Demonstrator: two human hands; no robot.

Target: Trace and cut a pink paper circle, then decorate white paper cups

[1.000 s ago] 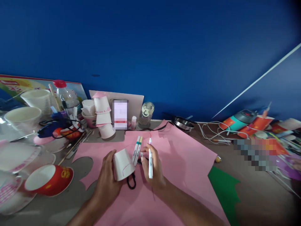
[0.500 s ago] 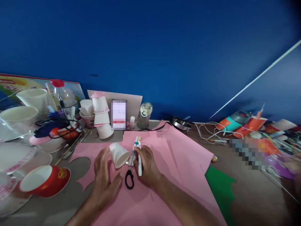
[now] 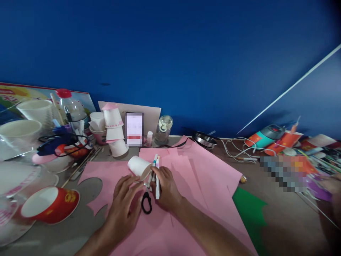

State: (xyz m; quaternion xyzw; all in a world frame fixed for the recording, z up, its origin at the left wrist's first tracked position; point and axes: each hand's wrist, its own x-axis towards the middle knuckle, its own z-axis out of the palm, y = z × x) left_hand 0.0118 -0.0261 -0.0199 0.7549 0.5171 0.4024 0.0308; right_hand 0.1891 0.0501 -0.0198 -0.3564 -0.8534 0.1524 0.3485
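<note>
While the right hand (image 3: pixel 165 185) pinches a white marker (image 3: pixel 157 188) between thumb and fingers in the head view, the left hand (image 3: pixel 126 201) is held loosely spread, palm down, over the pink paper (image 3: pixel 210 185). Just ahead of the left fingertips, a white cup (image 3: pixel 137 166) lies on its side on that paper, its mouth turned toward the right hand. A second marker (image 3: pixel 155 160) with a teal band pokes out beyond the right fingers; whether they grip it too, I cannot tell. Between the hands lie scissors (image 3: pixel 146 196), black loop nearest the wearer; whether the left fingers touch them is unclear. Farther back, three stacked cups (image 3: pixel 114 128) stand beside a phone (image 3: pixel 134 128) with a blurred screen, and a glass jar (image 3: pixel 163 129) stands near the blue wall (image 3: pixel 170 64). A red cup (image 3: pixel 57 204) lies tipped at left; green paper (image 3: pixel 249 206) shows at right.
</note>
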